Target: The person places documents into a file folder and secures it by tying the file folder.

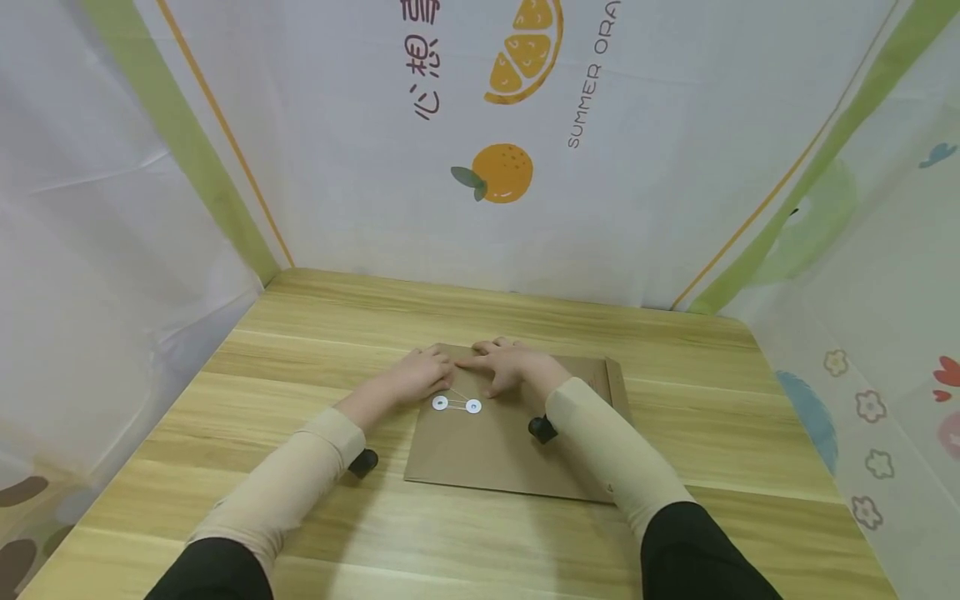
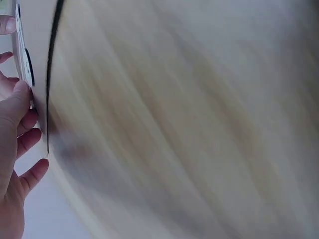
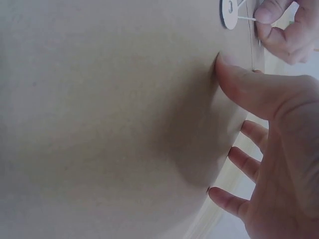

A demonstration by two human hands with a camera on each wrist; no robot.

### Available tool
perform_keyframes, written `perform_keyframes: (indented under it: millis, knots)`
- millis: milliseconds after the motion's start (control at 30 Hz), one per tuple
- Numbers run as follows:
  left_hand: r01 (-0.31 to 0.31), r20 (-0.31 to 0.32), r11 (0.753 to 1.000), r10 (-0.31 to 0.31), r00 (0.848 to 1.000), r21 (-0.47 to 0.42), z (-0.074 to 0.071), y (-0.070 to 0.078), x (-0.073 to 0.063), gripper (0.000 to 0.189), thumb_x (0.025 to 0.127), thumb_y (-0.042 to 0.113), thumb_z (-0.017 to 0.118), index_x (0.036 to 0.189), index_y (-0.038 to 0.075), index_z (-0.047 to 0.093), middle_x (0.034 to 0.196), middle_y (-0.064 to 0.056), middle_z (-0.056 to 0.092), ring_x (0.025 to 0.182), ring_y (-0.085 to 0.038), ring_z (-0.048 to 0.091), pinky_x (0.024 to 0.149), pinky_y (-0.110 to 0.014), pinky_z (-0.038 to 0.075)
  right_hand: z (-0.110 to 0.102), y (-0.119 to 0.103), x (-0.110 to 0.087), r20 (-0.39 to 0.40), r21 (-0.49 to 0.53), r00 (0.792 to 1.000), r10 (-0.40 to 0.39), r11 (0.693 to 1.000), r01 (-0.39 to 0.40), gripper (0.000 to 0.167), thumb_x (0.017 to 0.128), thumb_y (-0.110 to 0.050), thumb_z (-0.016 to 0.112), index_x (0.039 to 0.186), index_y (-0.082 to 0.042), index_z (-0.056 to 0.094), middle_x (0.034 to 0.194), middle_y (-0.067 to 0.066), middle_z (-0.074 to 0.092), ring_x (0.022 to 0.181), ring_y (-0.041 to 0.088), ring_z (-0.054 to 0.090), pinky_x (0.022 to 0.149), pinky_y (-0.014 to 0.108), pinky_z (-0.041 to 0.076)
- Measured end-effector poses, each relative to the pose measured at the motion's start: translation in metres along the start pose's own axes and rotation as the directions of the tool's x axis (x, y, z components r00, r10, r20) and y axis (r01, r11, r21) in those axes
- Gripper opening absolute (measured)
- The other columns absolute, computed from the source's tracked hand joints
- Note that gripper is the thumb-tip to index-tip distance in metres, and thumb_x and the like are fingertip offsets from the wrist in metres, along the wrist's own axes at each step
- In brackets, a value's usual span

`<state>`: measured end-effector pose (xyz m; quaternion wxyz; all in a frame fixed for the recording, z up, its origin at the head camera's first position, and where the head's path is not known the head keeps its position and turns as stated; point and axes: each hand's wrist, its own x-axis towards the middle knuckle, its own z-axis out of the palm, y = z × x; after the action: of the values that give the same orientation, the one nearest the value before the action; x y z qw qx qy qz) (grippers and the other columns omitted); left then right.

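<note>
A brown kraft document envelope point(image 1: 480, 457) lies flat on the table, with two white round buttons, a left one point(image 1: 440, 402) and a right one point(image 1: 473, 407). White string point(image 3: 247, 18) runs between the buttons and up to my left hand point(image 1: 422, 375). Thumb and forefinger of that hand pinch the string's end, as the right wrist view shows; it is at the envelope's upper left corner. My right hand point(image 1: 512, 367) rests on the upper part of the envelope, its thumb on the face and its spread fingertips at the far edge point(image 3: 219, 174).
The wood-grain table point(image 1: 315, 325) extends on all sides of the envelope. White printed curtains point(image 1: 360, 200) hang behind and at both sides. A small black camera point(image 1: 363, 462) sits at the left wrist, another black camera point(image 1: 542, 429) at the right.
</note>
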<state>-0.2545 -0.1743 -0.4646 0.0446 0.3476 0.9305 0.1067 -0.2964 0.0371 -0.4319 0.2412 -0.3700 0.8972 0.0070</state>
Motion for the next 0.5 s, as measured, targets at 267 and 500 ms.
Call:
perform_keyframes:
  millis: [267,500]
  knots:
    - [0.019,0.021,0.999,-0.018,1.0,-0.032,-0.006,-0.001,-0.014,0.014,0.096,0.018,0.058,0.084,0.014,0.063,0.087,0.004,0.057,0.093,-0.023,0.058,0.091,-0.045,0.046,0.001,-0.001,0.003,0.007,-0.057,1.0,-0.002,0.998,0.002,0.072,0.091,-0.035,0.065,0.151,-0.038,0.025,0.159,0.005,0.013,0.143,0.032,0.01,0.112,0.054,0.014]
    - [0.137,0.111,0.982,-0.123,0.986,-0.13,-0.013,-0.002,-0.018,0.025,0.093,0.019,0.063,0.069,0.013,0.057,0.067,0.005,0.05,0.06,-0.01,0.044,0.06,-0.026,0.04,0.001,-0.001,0.002,0.003,-0.068,1.0,-0.013,0.998,0.013,0.073,0.091,-0.034,0.065,0.151,-0.036,0.025,0.158,0.007,0.014,0.142,0.032,0.013,0.111,0.054,0.016]
